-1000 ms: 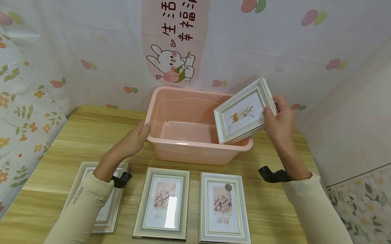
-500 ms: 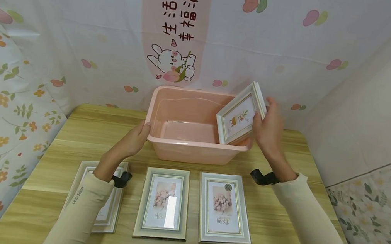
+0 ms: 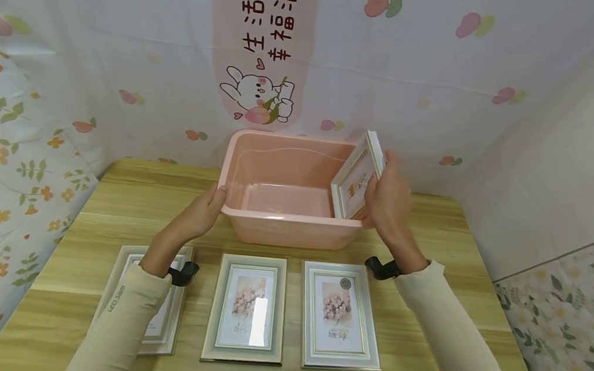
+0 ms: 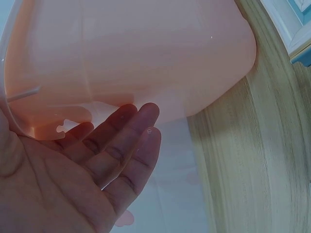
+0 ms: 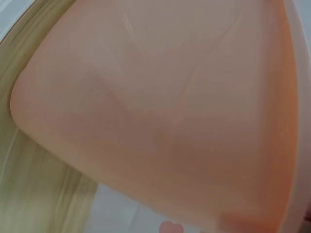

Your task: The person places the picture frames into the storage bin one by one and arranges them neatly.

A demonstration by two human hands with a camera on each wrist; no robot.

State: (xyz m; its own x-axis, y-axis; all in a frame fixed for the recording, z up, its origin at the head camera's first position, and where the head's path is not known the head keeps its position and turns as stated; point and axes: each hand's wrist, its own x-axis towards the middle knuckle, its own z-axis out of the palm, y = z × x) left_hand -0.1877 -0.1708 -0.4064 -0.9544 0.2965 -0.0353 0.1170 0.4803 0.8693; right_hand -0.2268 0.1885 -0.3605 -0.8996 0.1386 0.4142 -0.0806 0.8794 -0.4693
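Observation:
A pink plastic basin point(image 3: 293, 233) stands at the back of the table. My left hand point(image 3: 200, 212) holds its left rim, thumb over the edge; in the left wrist view the fingers point(image 4: 131, 179) stretch along the outside below the rim. My right hand point(image 3: 392, 202) grips a white picture frame point(image 3: 351, 175) by its right side. This frame, with a small plant picture, leans tilted in the right end of the basin, its upper corner above the rim. In the right wrist view only the basin's outer wall point(image 5: 146, 97) shows large; hand and frame are hidden there.
Three more picture frames lie flat in a row at the front: a left one point(image 3: 175, 316) partly under my left forearm, a cream middle one point(image 3: 242, 350) and a white right one point(image 3: 337, 359). A patterned cloth point(image 3: 171, 45) hangs right behind the basin.
My right hand has moved left and down with the picture frame, which now sits lower in the basin's right end and more upright. The left hand stays on the rim.

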